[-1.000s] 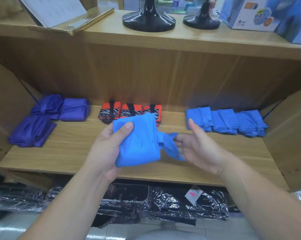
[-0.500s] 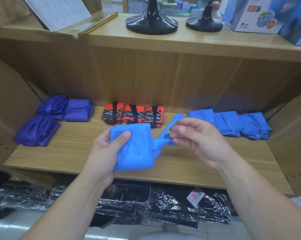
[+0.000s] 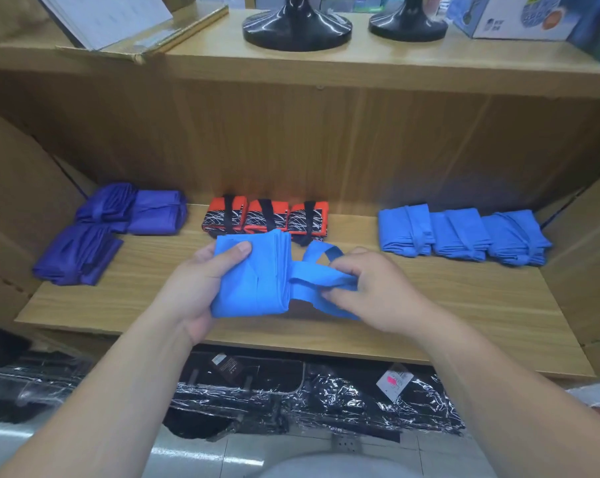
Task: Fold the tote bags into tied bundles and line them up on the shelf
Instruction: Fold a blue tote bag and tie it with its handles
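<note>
A folded light-blue tote bag [image 3: 257, 277] is held above the wooden shelf [image 3: 464, 305]. My left hand [image 3: 202, 281] grips its left side, thumb on top. My right hand [image 3: 377, 288] pinches the bag's blue straps [image 3: 321, 274], which stretch rightward from the fold and loop up behind my fingers. At the back of the shelf lie three light-blue tied bundles [image 3: 460, 232] on the right, three orange-and-black bundles [image 3: 267, 217] in the middle, and three purple bundles [image 3: 112, 229] on the left.
Cardboard walls [image 3: 15, 208] close the shelf's left and right ends. The upper shelf holds two black stand bases [image 3: 296, 29], a book and boxes. Plastic-wrapped dark goods [image 3: 291, 395] lie below the shelf's front edge.
My right hand has dropped from holding the strap up over the bag and now pulls the straps out to the right. The left hand keeps its hold on the folded bag.
</note>
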A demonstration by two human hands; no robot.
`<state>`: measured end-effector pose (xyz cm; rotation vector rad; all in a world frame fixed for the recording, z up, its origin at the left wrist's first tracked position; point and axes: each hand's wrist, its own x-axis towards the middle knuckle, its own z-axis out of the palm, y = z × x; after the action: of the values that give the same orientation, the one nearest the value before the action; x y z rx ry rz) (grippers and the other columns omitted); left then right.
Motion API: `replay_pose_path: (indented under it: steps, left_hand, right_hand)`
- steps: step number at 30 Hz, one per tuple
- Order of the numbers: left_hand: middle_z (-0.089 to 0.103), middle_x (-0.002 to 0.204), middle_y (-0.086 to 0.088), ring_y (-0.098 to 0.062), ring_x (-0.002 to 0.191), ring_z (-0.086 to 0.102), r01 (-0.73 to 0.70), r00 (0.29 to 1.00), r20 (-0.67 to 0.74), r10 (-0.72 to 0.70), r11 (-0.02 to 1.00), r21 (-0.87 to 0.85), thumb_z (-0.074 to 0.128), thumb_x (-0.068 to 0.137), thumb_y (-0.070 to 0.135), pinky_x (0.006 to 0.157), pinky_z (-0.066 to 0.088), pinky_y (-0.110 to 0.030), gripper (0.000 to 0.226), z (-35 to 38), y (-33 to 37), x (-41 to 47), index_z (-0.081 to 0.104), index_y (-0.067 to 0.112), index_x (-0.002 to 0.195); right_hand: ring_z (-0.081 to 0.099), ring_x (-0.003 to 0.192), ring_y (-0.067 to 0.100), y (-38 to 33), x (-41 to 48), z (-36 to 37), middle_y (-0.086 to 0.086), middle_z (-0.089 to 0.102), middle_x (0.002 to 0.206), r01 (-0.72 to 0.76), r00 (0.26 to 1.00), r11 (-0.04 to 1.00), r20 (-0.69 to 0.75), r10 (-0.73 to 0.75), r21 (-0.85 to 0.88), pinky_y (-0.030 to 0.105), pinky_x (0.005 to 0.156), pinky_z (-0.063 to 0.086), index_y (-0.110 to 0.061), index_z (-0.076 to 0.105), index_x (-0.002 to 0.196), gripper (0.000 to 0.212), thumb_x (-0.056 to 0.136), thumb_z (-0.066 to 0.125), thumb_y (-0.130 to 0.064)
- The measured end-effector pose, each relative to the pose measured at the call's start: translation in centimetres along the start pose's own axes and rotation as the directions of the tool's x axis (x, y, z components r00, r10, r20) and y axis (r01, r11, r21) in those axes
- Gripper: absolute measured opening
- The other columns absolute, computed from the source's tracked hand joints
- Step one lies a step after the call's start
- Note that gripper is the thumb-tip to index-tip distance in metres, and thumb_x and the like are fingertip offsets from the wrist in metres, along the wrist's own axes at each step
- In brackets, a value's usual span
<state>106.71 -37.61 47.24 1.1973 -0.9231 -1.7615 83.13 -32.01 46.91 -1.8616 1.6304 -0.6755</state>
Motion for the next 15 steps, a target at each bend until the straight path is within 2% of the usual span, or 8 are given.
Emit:
replay_pose_path:
  steps: [3,5,7,9,11,12,15]
  left_hand:
    - [0.077,0.104,-0.008,-0.02,0.086,0.075,0.006,0.995,-0.104,0.002,0.997,0.073,0.067,0.093,0.019,0.078,0.06,-0.038,0.019,-0.7,-0.5,0.9,0.068,0.014,0.111]
    - [0.077,0.105,-0.01,-0.021,0.085,0.074,0.001,0.989,-0.147,0.021,0.989,0.148,0.067,0.094,0.018,0.086,0.058,-0.042,0.015,-1.2,-0.9,1.4,0.069,0.013,0.109]
    - [0.077,0.105,-0.013,-0.021,0.083,0.074,0.009,0.986,-0.164,0.02,0.985,0.174,0.067,0.095,0.017,0.086,0.057,-0.043,0.01,-1.4,-1.5,1.7,0.069,0.013,0.104]
    - [0.077,0.104,-0.013,-0.021,0.081,0.073,0.013,0.986,-0.168,0.014,0.988,0.157,0.067,0.095,0.016,0.085,0.057,-0.042,0.005,-1.2,-1.9,1.7,0.07,0.014,0.099]
    - [0.077,0.102,-0.011,-0.022,0.082,0.073,-0.006,0.985,-0.173,0.028,0.992,0.13,0.067,0.095,0.017,0.087,0.056,-0.044,0.005,-0.6,-1.9,1.8,0.07,0.015,0.099]
    - [0.078,0.098,-0.008,-0.021,0.082,0.073,-0.02,0.983,-0.179,0.04,0.994,0.111,0.067,0.095,0.017,0.087,0.056,-0.044,0.005,-0.2,-1.7,1.8,0.07,0.015,0.099]
    - [0.078,0.091,-0.004,-0.02,0.079,0.074,-0.073,0.982,-0.173,0.081,0.996,0.05,0.067,0.095,0.018,0.083,0.056,-0.042,0.003,0.8,-0.5,1.7,0.07,0.017,0.095]
  right_hand:
    - [0.052,0.058,0.009,0.0,0.1,-1.3,-0.006,0.062,0.062,-0.059,0.998,0.976,-0.009,0.062,0.211,0.029,0.058,0.041,-0.021,0.068,0.073,0.017,0.088,0.072,-0.013]
    - [0.057,0.058,0.011,-0.4,-0.1,-2.6,-0.002,0.066,0.063,-0.052,0.998,0.926,0.037,0.041,0.373,0.027,0.061,0.045,-0.013,0.065,0.077,0.016,0.09,0.07,-0.005]
    - [0.064,0.055,0.017,-0.6,-0.6,-3.4,0.01,0.069,0.066,-0.086,0.987,0.797,0.162,-0.016,0.598,0.027,0.059,0.052,-0.007,0.06,0.08,0.017,0.094,0.064,0.001]
    - [0.062,0.047,0.017,-0.4,-0.9,-3.7,0.013,0.066,0.063,-0.141,0.958,0.697,0.274,-0.082,0.703,0.024,0.048,0.049,-0.002,0.056,0.08,0.015,0.094,0.063,-0.003]
    - [0.057,0.04,0.012,0.2,-1.1,-3.8,0.012,0.065,0.064,-0.23,0.918,0.656,0.384,-0.099,0.719,0.019,0.039,0.041,-0.001,0.058,0.084,0.015,0.088,0.067,-0.012]
    - [0.057,0.04,0.012,0.4,-1.1,-3.8,0.012,0.067,0.065,-0.285,0.883,0.672,0.46,-0.094,0.684,0.018,0.037,0.039,-0.001,0.061,0.086,0.022,0.086,0.068,-0.021]
    - [0.069,0.056,0.021,0.4,-1.0,-3.4,0.016,0.075,0.083,-0.361,0.744,0.863,0.667,0.039,0.353,0.023,0.045,0.049,0.002,0.066,0.1,0.065,0.081,0.058,-0.06]
